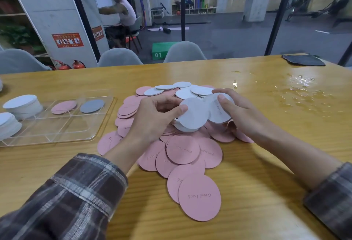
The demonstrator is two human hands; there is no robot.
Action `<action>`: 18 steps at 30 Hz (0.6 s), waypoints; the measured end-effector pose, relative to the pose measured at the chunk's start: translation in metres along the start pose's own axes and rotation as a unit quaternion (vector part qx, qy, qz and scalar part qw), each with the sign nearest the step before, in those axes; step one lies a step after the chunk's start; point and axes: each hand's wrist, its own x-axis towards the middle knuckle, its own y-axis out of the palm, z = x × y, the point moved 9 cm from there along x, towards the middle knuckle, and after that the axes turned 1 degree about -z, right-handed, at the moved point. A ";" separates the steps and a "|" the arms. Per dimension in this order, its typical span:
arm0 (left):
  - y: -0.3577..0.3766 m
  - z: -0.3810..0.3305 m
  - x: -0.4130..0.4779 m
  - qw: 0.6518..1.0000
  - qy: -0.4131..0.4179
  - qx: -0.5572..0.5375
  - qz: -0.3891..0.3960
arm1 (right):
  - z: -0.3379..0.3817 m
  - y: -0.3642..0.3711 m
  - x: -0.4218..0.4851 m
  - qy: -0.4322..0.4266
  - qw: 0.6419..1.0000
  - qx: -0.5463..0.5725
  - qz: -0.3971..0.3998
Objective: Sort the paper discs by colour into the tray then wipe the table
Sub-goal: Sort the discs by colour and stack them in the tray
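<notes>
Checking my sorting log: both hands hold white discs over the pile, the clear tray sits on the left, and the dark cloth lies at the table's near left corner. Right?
Not quite. The head view shows the dark cloth at the table's far right corner, not near left. The rest holds: left hand and right hand hold white discs over the pile, with the clear tray on the left.

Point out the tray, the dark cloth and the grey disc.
tray (57, 135), head view, bare clear floor of a front compartment.
dark cloth (303, 60), head view, middle of the cloth at the table's far right.
grey disc (92, 106), head view, centre of its top face, in the tray.
</notes>
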 end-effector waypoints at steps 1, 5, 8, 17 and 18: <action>0.003 -0.001 -0.001 1.000 0.008 -0.008 0.006 | 0.000 0.000 0.000 0.000 1.000 0.002 0.001; 0.012 -0.007 -0.004 0.999 0.035 -0.006 0.031 | -0.001 0.000 0.002 -0.004 1.000 0.009 -0.002; 0.017 -0.013 -0.008 0.998 0.049 -0.007 0.050 | -0.003 -0.004 0.004 -0.001 1.000 0.015 -0.015; 0.018 -0.020 -0.011 0.996 0.076 0.013 0.052 | -0.005 -0.013 0.006 -0.008 0.999 -0.026 -0.047; 0.019 -0.019 -0.011 0.996 0.076 0.015 0.052 | -0.004 -0.013 0.006 -0.011 0.998 -0.032 -0.048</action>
